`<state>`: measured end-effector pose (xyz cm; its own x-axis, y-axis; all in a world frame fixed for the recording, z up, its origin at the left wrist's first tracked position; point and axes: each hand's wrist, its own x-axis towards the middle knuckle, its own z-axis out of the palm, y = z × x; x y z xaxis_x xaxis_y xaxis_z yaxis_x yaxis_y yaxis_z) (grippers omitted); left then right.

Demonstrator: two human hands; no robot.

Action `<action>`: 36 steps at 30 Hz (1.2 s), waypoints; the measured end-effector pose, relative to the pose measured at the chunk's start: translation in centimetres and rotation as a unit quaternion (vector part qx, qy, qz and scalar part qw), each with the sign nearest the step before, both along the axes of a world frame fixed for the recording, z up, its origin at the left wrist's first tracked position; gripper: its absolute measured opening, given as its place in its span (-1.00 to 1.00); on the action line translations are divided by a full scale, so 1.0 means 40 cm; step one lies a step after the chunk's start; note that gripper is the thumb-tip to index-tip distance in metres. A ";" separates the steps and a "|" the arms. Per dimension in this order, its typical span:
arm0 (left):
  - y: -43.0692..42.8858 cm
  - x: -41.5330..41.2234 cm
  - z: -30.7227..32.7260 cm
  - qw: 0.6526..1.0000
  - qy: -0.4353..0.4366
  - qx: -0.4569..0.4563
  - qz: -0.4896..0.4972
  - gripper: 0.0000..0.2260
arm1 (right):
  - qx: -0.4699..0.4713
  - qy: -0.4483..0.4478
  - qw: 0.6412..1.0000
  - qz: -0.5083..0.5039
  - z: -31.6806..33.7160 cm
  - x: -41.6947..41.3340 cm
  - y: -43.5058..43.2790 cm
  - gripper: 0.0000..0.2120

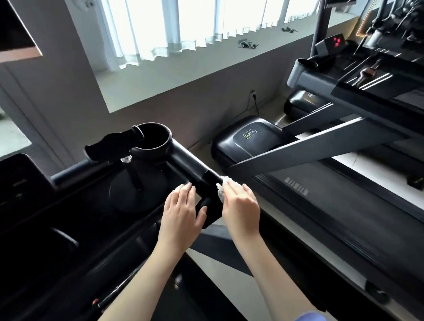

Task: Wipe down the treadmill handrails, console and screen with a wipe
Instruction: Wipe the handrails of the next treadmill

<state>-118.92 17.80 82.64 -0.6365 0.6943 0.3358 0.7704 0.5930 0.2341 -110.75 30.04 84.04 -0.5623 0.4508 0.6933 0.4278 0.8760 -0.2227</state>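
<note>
The treadmill's black right handrail runs from the round cup holder down toward me. My right hand lies over the rail's right side and presses a white wipe against it; the wipe shows only at my fingertips. My left hand rests on the rail's left side, fingers fairly straight, thumb against the rail. The dark console fills the lower left, and its screen shows at the far left edge.
A black stand with a round base sits in the console tray. A second treadmill lies to the right, with a third behind it. A window sill with curtains runs along the wall.
</note>
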 end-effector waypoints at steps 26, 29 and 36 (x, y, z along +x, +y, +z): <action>0.105 -0.008 0.014 0.993 -0.022 0.066 -0.096 -0.53 | -0.066 -0.053 0.995 -0.046 0.009 0.053 0.017 -0.59; 0.104 -0.009 0.013 0.993 -0.019 0.061 -0.101 -0.53 | -0.033 -0.057 0.996 -0.057 -0.017 0.111 -0.001 -0.61; 0.105 -0.010 0.011 0.992 -0.011 0.067 -0.105 -0.53 | 0.035 -0.070 0.987 -0.137 -0.047 0.103 -0.016 -0.63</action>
<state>-119.30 22.00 83.07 -0.4910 0.7626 0.4211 0.8673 0.3825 0.3186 -106.65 29.39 82.16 -0.5183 0.5535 0.6519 0.6733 0.7341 -0.0879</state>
